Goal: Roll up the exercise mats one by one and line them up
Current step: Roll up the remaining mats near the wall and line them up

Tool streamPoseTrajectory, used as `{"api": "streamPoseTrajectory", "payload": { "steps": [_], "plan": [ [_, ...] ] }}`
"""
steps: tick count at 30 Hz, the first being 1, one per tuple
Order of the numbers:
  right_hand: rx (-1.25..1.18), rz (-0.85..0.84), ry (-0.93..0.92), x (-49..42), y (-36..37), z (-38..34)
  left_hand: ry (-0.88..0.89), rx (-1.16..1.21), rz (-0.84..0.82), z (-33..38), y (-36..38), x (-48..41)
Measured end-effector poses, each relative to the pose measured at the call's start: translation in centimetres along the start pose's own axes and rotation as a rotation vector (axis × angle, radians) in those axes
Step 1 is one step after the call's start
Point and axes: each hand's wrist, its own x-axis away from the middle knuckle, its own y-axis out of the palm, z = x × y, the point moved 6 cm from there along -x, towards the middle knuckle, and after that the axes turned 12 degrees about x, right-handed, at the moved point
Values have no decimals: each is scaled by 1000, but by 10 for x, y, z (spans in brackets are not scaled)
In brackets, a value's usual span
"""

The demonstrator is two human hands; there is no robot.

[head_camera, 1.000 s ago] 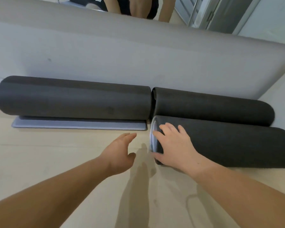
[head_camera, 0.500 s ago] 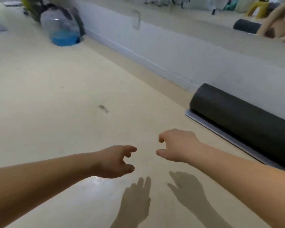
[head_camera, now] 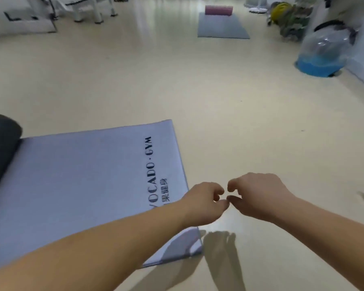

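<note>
Mat [head_camera: 82,175] flat — both hands empty

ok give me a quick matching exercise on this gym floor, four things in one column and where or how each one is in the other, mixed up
Things
1. lavender mat
2. pink roll
3. clear water jug
4. dark roll

States
A. at the left edge, at the end of the printed mat
B. far across the room, on a flat grey mat
C. spread flat on the floor, lettering facing up
D. by the right wall, blue at the bottom

Pairs: 1-C, 2-B, 3-D, 4-A
</note>
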Motion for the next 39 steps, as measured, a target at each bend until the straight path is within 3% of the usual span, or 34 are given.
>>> {"api": "streamPoseTrajectory", "payload": {
  "steps": [8,11,15,19,24,27,31,35,39],
  "plan": [
    [-94,180,-247,-120,-83,-202,-153,194,441,-133,-183,61],
    [-247,162,-307,-142,-97,-261,-198,215,538,-172,-231,100],
    [-519,49,-402,-150,-116,-331,-341,102,645,-232,-300,169],
    [-504,-88,-495,-153,-124,-379,-535,-5,664,-296,-330,218],
    [-601,-114,-503,-177,-172,-452,-675,-268,869,-332,-412,292],
    [-567,-129,-607,-175,-208,-524,-828,-325,941,-362,-457,343],
    [-598,-150,-687,-165,-218,-582,-1014,-184,944,-434,-470,386],
    [-561,-168,-767,-154,-200,-589,-928,40,948,-451,-455,384],
    [-431,-9,-841,-162,-189,-578,-938,-156,864,-409,-419,341]
  ]
}}
